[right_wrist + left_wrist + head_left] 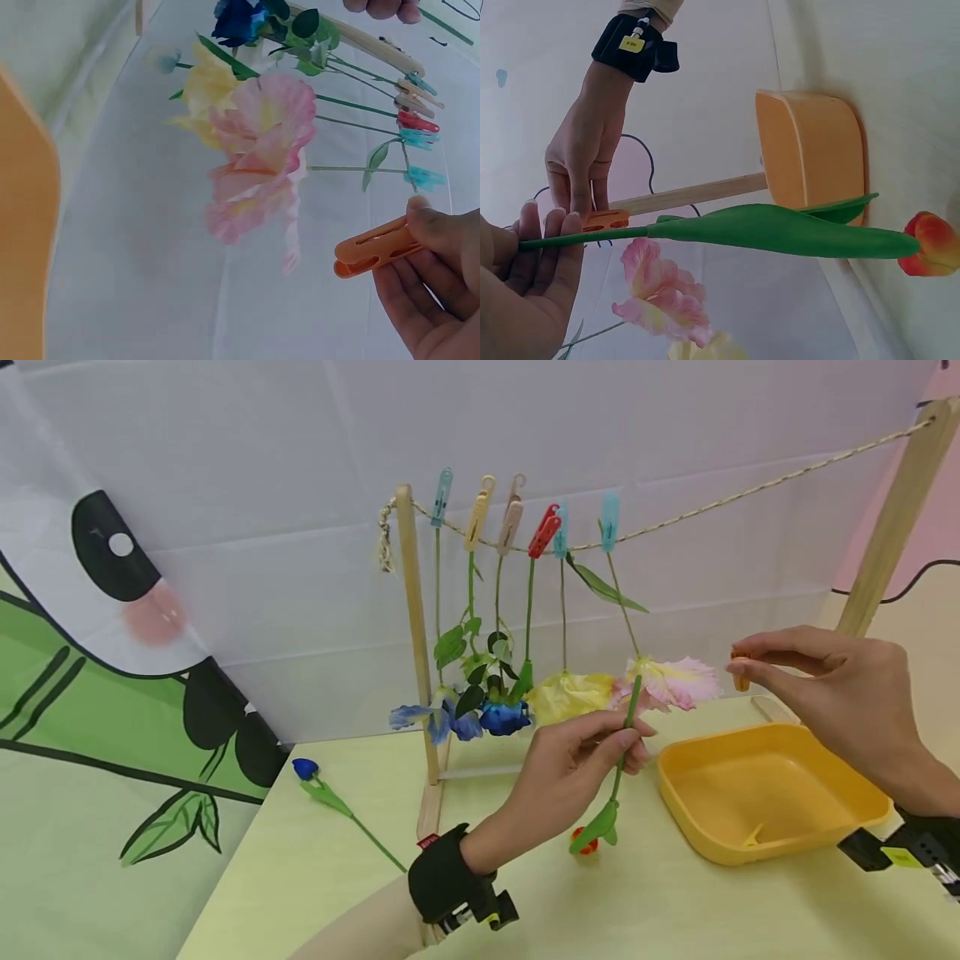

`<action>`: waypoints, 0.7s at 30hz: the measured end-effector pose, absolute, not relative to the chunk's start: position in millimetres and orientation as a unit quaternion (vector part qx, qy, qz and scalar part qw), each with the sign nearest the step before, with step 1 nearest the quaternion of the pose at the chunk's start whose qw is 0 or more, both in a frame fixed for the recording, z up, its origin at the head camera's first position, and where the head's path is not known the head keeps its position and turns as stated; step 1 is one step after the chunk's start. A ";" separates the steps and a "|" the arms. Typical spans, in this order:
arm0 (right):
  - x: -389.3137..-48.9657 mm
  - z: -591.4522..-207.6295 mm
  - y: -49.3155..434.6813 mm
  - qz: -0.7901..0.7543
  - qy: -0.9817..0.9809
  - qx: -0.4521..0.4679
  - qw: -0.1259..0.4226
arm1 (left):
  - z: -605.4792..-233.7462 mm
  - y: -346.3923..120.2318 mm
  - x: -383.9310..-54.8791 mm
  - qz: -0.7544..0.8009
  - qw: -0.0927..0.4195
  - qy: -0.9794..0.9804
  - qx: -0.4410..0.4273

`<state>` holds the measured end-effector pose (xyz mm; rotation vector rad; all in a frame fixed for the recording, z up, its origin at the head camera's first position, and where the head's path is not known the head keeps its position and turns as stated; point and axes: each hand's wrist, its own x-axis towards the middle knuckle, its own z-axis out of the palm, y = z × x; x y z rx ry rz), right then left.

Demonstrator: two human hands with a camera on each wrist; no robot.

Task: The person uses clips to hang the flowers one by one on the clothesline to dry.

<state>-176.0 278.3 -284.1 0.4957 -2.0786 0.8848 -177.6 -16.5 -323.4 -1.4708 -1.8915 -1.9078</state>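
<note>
Between its thumb and fingers my left hand (573,768) pinches the green stem of an artificial tulip (780,231), whose red-orange bloom points down toward the table. My right hand (840,693) holds an orange clothespin (375,246) by one end, to the right of the tulip. Behind both hands a rope (787,485) carries several flowers hanging head down from coloured clothespins. Nearest to the hands are a pink flower (262,150) under a light-blue clothespin (610,522) and a yellow flower (570,696). A red clothespin (544,532) hangs farther left.
A yellow basin (772,843) stands on the table beneath my right hand, with a small yellow piece inside. On the left lies a blue tulip (352,817). Wooden posts (416,627) hold up the rope, and a printed cloth (300,568) hangs behind.
</note>
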 end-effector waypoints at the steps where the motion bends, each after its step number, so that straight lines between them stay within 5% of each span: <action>1: -176.5 -280.6 275.8 0.356 -0.818 0.202 0.405 | -321.2 -12.1 -178.7 -0.625 0.041 -0.615 -0.478; 11: -190.0 -234.9 265.5 0.426 -0.773 0.205 0.423 | -288.6 22.7 -194.7 -0.650 0.055 -0.610 -0.450; 21: -211.2 -195.9 265.0 0.521 -0.750 0.166 0.372 | -267.7 47.3 -225.4 -0.696 0.047 -0.576 -0.425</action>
